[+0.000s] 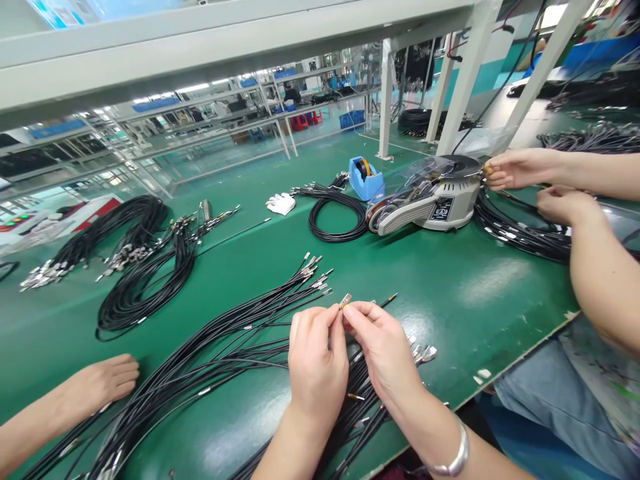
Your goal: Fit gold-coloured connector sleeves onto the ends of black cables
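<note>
At the centre of the head view, my left hand (320, 357) and my right hand (385, 350) meet fingertip to fingertip. Both are closed in a pinch around a small metal cable connector (346, 300), whose bright end sticks up between the fingers. How far each finger grips it is partly hidden. Under and beside my hands run black cables (220, 333) with metal ends. One loose cable end (390, 300) with a brass-coloured tip pokes out beyond my right hand. More silvery connectors (426, 353) lie just right of my right wrist, which wears a bracelet (456, 457).
A co-worker's hand (107, 379) rests by the cables at left. Another person's hands (565, 200) work at right beside a grey machine (440, 207). A blue tape dispenser (367, 180), white glove (281, 204) and coiled cables (145, 287) lie farther back. The table's edge (540, 340) is at right.
</note>
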`<state>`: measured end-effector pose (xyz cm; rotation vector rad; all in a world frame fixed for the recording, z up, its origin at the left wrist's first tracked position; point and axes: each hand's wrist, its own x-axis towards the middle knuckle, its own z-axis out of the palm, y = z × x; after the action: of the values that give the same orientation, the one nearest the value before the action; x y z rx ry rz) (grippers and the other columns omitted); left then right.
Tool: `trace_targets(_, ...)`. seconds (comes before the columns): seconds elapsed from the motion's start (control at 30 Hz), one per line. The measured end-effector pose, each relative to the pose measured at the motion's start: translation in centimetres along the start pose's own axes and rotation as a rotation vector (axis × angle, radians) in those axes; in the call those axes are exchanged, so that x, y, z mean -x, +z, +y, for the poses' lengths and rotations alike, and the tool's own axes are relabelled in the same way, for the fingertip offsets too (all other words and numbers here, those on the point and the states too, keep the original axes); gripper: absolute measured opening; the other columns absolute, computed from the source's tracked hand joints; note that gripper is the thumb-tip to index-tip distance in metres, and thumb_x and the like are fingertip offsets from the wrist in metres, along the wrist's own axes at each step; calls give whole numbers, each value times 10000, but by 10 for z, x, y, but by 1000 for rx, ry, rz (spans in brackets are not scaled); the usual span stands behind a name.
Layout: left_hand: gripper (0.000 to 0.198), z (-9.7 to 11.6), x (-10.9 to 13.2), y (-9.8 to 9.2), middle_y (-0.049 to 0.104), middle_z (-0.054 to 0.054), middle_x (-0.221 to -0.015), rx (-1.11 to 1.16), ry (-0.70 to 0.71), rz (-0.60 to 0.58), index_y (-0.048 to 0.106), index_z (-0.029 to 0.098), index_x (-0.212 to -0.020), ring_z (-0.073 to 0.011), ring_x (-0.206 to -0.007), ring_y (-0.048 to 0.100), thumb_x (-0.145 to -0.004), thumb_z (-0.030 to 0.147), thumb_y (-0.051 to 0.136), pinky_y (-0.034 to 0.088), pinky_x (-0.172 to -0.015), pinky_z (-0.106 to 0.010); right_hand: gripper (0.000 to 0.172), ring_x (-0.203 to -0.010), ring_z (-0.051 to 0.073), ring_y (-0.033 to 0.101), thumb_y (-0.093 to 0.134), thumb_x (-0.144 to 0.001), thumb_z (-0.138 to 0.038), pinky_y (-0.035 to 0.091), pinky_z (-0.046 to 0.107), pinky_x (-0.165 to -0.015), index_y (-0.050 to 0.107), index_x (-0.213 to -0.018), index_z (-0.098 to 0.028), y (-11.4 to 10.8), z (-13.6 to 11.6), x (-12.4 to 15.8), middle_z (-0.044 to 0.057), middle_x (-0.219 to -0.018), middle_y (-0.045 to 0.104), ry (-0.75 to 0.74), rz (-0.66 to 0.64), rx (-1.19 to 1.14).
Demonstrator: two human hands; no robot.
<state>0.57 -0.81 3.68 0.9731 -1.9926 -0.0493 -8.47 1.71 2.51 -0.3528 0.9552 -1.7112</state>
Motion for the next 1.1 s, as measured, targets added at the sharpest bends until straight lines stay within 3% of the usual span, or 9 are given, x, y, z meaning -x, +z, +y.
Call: trace_targets(1.1, 146, 2, -1, 1, 591, -53, -833, 20, 33, 20, 610, 115, -940, -130, -796, 508, -814, 48, 584, 444, -737, -266, 261, -793, 162, 573, 761, -677, -340, 443, 321, -809, 651, -773, -123, -2, -4, -4, 53, -812, 652, 1, -31, 45)
